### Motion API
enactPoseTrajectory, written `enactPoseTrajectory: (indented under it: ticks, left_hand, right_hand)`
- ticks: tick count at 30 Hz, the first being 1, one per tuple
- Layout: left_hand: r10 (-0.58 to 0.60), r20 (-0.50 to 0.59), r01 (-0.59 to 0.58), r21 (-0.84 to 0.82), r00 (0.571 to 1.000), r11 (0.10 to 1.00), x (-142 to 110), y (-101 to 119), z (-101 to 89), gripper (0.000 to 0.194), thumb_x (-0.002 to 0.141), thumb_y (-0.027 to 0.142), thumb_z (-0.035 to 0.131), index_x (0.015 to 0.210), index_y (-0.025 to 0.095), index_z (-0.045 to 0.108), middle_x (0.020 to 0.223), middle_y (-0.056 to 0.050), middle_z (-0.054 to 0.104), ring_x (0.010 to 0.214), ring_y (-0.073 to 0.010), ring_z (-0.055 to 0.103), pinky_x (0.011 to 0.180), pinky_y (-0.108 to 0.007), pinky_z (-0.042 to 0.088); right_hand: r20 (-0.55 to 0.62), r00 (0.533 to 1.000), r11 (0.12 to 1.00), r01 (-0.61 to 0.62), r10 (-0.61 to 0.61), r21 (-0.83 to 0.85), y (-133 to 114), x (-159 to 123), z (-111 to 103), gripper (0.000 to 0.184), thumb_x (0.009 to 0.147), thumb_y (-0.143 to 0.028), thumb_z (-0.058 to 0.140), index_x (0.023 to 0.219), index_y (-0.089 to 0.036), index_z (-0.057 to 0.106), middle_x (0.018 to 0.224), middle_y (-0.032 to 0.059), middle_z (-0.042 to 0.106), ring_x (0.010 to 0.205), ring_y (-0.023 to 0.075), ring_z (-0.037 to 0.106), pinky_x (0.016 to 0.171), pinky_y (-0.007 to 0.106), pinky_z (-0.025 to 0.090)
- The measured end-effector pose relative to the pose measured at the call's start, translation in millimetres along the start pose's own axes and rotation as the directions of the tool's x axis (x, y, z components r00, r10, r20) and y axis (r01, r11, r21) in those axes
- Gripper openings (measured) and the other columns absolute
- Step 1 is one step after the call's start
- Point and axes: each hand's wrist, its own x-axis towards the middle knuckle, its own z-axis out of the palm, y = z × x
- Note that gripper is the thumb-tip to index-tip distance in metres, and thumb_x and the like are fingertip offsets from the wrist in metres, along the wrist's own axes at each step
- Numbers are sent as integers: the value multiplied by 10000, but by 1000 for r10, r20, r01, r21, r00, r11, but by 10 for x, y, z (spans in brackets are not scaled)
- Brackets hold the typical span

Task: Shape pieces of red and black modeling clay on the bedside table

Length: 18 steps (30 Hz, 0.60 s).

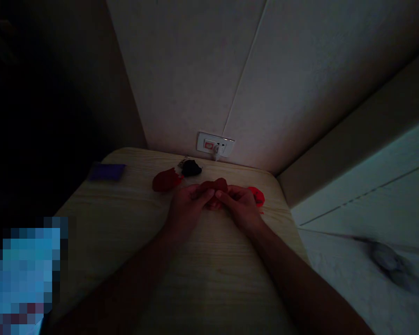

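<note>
Both hands meet over the far half of a pale wooden table [202, 270]. My left hand [185, 204] pinches one side of a soft-looking red piece [219, 184], thumb on top. From the other side my right hand [243, 205] grips the same red piece, its thumb close to the left one. Fingers hide part of the piece, and I cannot tell what it is. Just beyond my left hand lies a dark red piece [165, 180] with a jagged right edge. A small black bundle [191, 168] sits behind it. Beside my right hand rests a bright red piece [257, 197].
A purple packet [107, 171] lies at the table's far left. On the wall behind is a socket plate [201, 143] with a plug [216, 150] in it. A blurred grey thing [387, 260] is at lower right. A pixelated blue patch covers the lower left. Light is dim.
</note>
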Motion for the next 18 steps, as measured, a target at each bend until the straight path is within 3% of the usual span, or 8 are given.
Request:
enactPoseTrajectory:
  ticks: [7, 11, 18]
  left_hand:
    - [-113, 9, 113, -22, 994, 993, -11, 13, 1, 326, 646, 348, 898, 820, 108, 761, 734, -78, 775, 641, -172, 721, 655, -293, 606]
    - [-138, -10, 138, -6, 990, 990, -25, 30, 1, 318, 637, 331, 902, 809, 99, 769, 736, -88, 780, 656, -181, 733, 656, -294, 613]
    - [-138, -14, 137, -52, 990, 989, -16, 27, 9, 314, 677, 364, 880, 823, 108, 771, 766, -104, 786, 648, -191, 734, 661, -323, 617]
  right_hand:
    - [-113, 993, 997, -6, 15, 77, 18, 14, -23, 214, 802, -379, 829, 746, -189, 750, 622, -8, 683, 549, 111, 568, 559, 241, 438]
    - [-98, 995, 997, -6, 13, 79, 7, 16, -7, 216, 804, -393, 821, 782, -186, 761, 658, 4, 706, 595, 130, 603, 598, 257, 473]
    - [-137, 989, 996, -36, 47, 82, 9, 28, -28, 238, 750, -403, 864, 735, -186, 766, 607, -1, 683, 542, 118, 567, 548, 248, 437]
